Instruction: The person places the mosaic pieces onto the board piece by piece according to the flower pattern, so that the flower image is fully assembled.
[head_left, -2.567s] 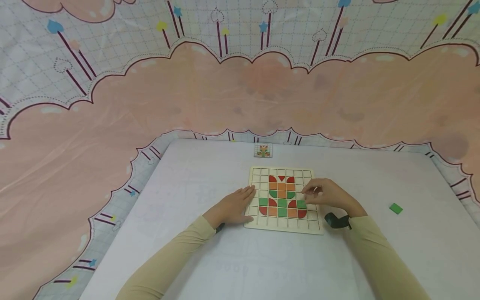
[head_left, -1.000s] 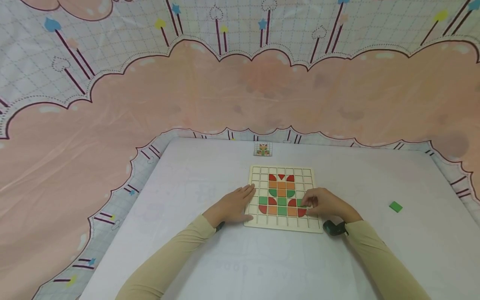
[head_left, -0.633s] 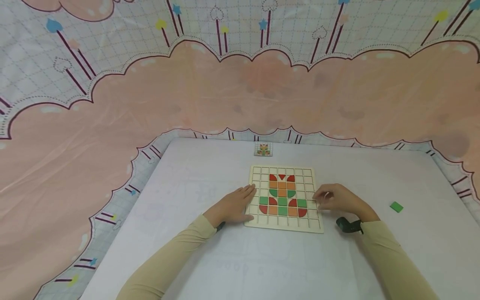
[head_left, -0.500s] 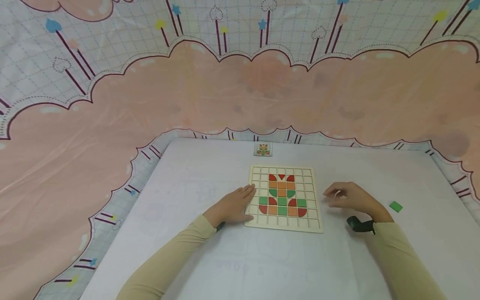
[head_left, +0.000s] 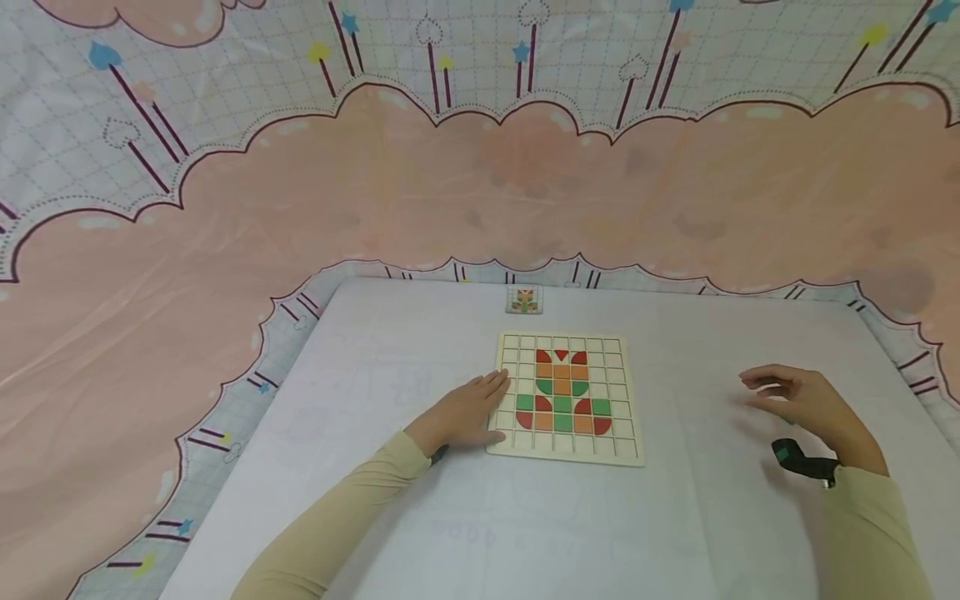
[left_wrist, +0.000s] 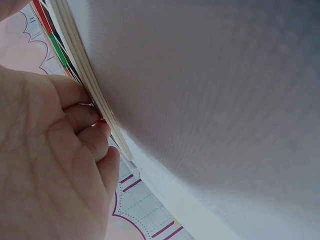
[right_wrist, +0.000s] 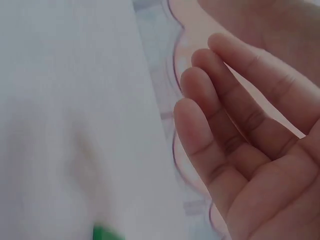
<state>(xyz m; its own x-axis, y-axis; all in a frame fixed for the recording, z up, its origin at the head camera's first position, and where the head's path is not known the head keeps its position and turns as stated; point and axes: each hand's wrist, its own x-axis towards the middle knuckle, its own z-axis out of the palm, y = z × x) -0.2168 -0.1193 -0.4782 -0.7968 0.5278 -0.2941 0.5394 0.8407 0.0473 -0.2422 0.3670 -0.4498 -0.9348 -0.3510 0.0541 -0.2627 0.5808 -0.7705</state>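
A pale square grid board carries a pattern of red, orange and green tiles. My left hand rests along its left edge, fingers extended at the rim; in the left wrist view the fingertips meet the board's side. Away to the right, my right hand hovers over the white table, fingers gently bent and holding nothing, as the right wrist view confirms. A loose green tile lies on the table beneath that hand, mostly hidden by it in the head view.
Beyond the board, a small card with a similar coloured pattern lies near the far edge of the white table. A patterned cloth hangs behind the table. Dark straps with devices sit on the wrists.
My right hand has let go of the green tile at the pattern's right side and moved right, over the loose green tile. The left hand has stayed at the board's edge.
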